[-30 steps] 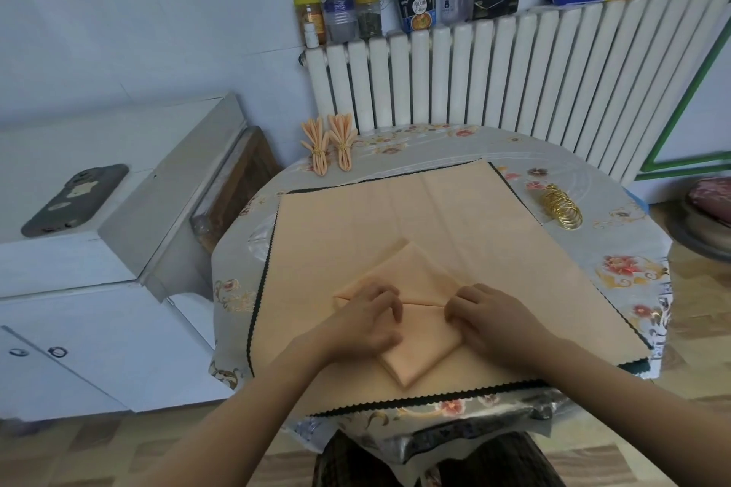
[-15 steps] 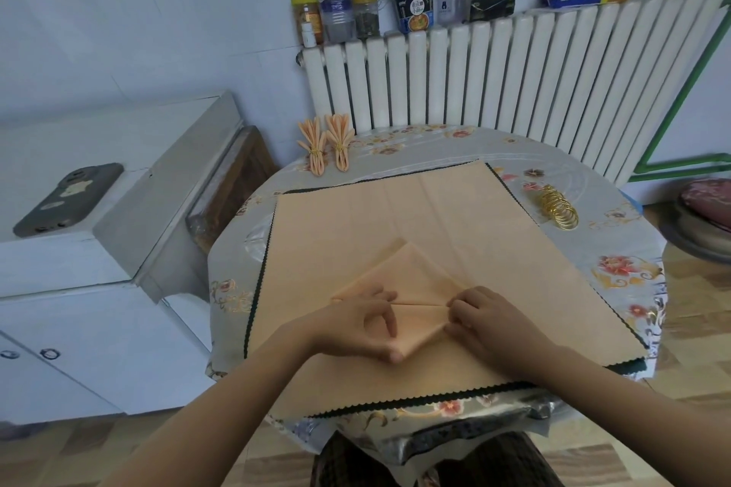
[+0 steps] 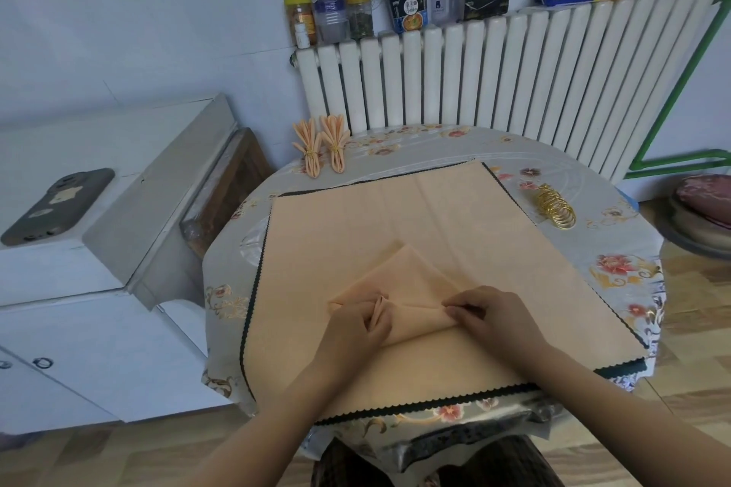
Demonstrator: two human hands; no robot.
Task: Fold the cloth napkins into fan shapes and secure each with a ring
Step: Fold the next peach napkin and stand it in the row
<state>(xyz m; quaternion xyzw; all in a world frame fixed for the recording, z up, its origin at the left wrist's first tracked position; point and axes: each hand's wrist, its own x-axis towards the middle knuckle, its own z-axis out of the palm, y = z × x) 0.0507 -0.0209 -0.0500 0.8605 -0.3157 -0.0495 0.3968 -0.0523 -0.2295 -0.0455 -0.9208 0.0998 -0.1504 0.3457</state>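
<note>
At the near edge of the desk (image 3: 617,249), on the big peach cloth (image 3: 356,217): napkin (image 3: 403,277) mid-pleat, lying point away from the person. Left hand (image 3: 356,328) pinches the gathered folds at its left end, right hand (image 3: 486,316) pinches the right end. Step looks like accordion pleating, roughly a third in. Next move needs another even pleat stacked without losing the pinch. Two finished fans (image 3: 322,148) at far left, gold rings (image 3: 553,206) far right, well apart from both hands.
</note>
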